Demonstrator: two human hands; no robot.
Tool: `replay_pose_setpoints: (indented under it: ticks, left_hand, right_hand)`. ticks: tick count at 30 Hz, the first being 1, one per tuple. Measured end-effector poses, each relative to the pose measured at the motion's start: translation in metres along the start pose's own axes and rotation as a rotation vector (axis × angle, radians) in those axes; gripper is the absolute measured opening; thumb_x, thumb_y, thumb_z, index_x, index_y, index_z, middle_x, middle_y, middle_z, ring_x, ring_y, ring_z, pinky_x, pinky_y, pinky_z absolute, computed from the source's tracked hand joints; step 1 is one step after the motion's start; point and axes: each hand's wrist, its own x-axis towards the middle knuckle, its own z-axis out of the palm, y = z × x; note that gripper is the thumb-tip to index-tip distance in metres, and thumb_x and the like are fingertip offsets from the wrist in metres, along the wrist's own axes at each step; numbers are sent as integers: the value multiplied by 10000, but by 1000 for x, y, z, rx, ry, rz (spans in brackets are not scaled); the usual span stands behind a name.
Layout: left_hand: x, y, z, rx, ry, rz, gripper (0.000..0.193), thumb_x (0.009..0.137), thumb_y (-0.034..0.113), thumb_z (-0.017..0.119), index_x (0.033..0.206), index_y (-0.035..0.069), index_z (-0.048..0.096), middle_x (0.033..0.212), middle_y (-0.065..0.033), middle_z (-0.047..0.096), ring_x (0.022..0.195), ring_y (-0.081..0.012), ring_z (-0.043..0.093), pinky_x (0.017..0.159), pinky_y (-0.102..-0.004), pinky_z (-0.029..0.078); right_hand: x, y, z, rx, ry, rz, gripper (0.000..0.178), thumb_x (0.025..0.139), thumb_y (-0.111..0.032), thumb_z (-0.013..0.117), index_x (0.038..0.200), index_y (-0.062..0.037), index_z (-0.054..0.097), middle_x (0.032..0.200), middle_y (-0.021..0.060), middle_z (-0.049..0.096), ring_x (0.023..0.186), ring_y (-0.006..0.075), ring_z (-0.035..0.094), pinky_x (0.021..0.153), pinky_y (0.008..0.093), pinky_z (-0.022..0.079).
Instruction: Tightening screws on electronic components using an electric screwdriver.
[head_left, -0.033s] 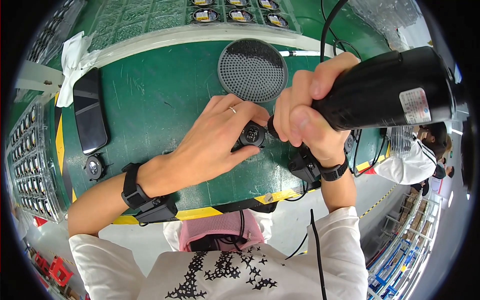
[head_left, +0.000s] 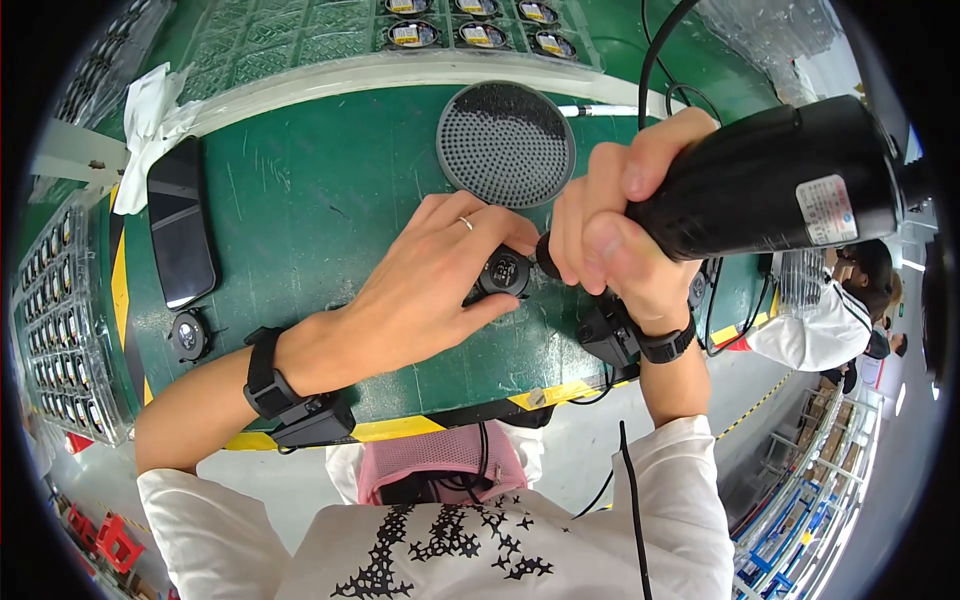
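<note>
My left hand is closed around a small round black part, pinching it between thumb and fingers on the green table. Held in my right hand is a black electric screwdriver with a thick, cylindrical body and a label on its side. Its dark front end points down and left, close beside the black part; the very tip is hard to make out. Just beyond my hands lies a round grey dotted tray with small dark pieces, probably screws, heaped along its far side.
A black phone and another round black part lie at the left. Behind a pale rail, a clear tray holds several round units. A white pen lies beside the grey tray. Another person sits at the right.
</note>
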Motion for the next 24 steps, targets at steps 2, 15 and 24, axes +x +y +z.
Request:
replay_pose_setpoints:
  ticks: [2, 15, 24]
  left_hand:
    - [-1, -2, 0, 9, -20, 17, 447, 784, 80, 787, 1173, 40, 570, 1152, -80, 662, 1150, -308, 567, 1024, -446, 409]
    - [-2, -3, 10, -89, 2, 113, 481, 753, 30, 779, 1182, 73, 566, 1244, -80, 626, 1204, -323, 555, 1017, -454, 452]
    - [-1, -4, 9, -47, -77, 131, 530, 736, 24, 783, 1209, 69, 547, 1254, -88, 608, 1207, -321, 550, 1023, -441, 440]
  right_hand:
    - [0, 1, 0, 70, 2, -2, 376, 785, 69, 689, 1070, 25, 448, 674, 46, 515, 506, 120, 480, 461, 281, 424]
    - [25, -7, -15, -165, 328, -314, 384, 910, 7, 509, 1286, -44, 453, 652, 26, 405, 391, 127, 361, 365, 323, 361]
    - [47, 12, -14, -259, 330, -273, 403, 920, 14, 517, 1313, -34, 441, 651, 40, 432, 392, 140, 387, 376, 343, 375]
